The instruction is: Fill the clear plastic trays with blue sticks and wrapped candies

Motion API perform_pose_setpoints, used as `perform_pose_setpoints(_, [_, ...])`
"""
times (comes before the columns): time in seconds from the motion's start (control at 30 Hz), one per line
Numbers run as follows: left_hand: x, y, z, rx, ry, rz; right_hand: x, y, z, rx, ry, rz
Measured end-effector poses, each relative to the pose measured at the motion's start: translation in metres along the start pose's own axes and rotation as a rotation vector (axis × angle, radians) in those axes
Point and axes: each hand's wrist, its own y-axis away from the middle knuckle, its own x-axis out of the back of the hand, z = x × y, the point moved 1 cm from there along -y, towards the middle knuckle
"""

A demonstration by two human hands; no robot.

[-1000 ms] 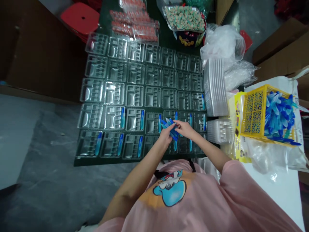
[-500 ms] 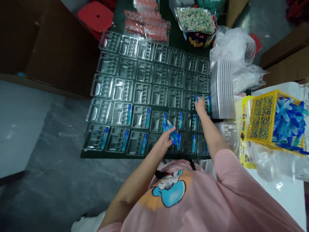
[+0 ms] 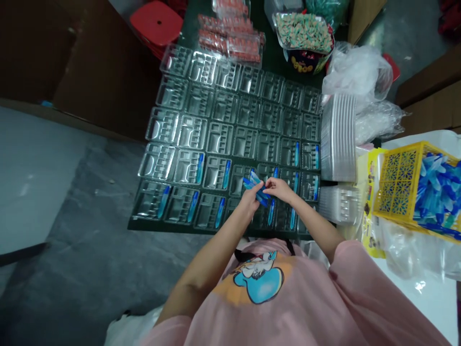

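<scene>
My left hand (image 3: 251,198) is closed around a bunch of blue pens (image 3: 257,185), which fan out over the trays near the table's front edge. Against the bunch, my right hand (image 3: 280,189) has its fingertips pinched at the pens' right ends; the exact pen between them is partly hidden. Beneath both hands lie rows of clear plastic trays (image 3: 220,139) with moulded compartments. Single pens lie in the right-hand slots of the nearer trays, such as one pen (image 3: 200,168) to the left and another pen (image 3: 297,154) to the right.
Stacked clear trays (image 3: 337,137) stand at the right, beside plastic bags (image 3: 360,72). A yellow basket (image 3: 398,180) full of blue pens sits farther right. At the back are packs of red items (image 3: 230,41) and a tray of small pale-green pieces (image 3: 304,32). Red stools (image 3: 156,21) stand back left.
My right hand has come back from a tray in the third row to the bunch in my left hand. A pen now lies in that tray. The view has shifted slightly.
</scene>
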Motion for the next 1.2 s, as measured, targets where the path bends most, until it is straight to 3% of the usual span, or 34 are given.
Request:
perform_pose_setpoints(0.13, [0.004,0.001,0.005,-0.033,0.018,0.001,0.007,-0.016,0.005,0.015,-0.036,0.106])
perform_pose_setpoints(0.3, [0.015,0.009,0.010,0.028,0.019,0.002,0.056,-0.071,0.000,-0.027,0.281,0.546])
perform_pose_setpoints(0.37, [0.019,0.013,0.011,0.044,0.016,0.002,0.071,-0.092,-0.004,-0.067,0.416,0.663])
perform_pose_setpoints(0.5, [0.026,0.019,0.011,0.061,0.027,0.022,0.079,-0.117,-0.009,-0.126,0.559,0.723])
perform_pose_setpoints(0.63, [0.031,0.020,0.017,0.071,0.053,0.037,0.069,-0.116,-0.016,-0.122,0.623,0.735])
perform_pose_setpoints(0.73, [0.033,0.017,0.023,0.061,0.085,0.047,0.046,-0.096,-0.023,-0.027,0.571,0.629])
perform_pose_setpoints(0.87, [0.032,0.007,0.032,0.009,0.119,0.046,-0.005,-0.056,-0.023,0.045,0.385,0.059])
perform_pose_setpoints(0.9, [0.032,0.005,0.033,-0.007,0.119,0.042,-0.015,-0.047,-0.022,0.040,0.352,-0.026])
perform_pose_setpoints(1.0, [0.033,0.002,0.039,-0.042,0.110,0.027,-0.035,-0.033,-0.017,0.014,0.291,-0.046])
perform_pose_setpoints(1.2, [0.036,-0.003,0.059,-0.046,0.039,-0.054,-0.045,-0.040,-0.018,0.060,0.222,0.032])
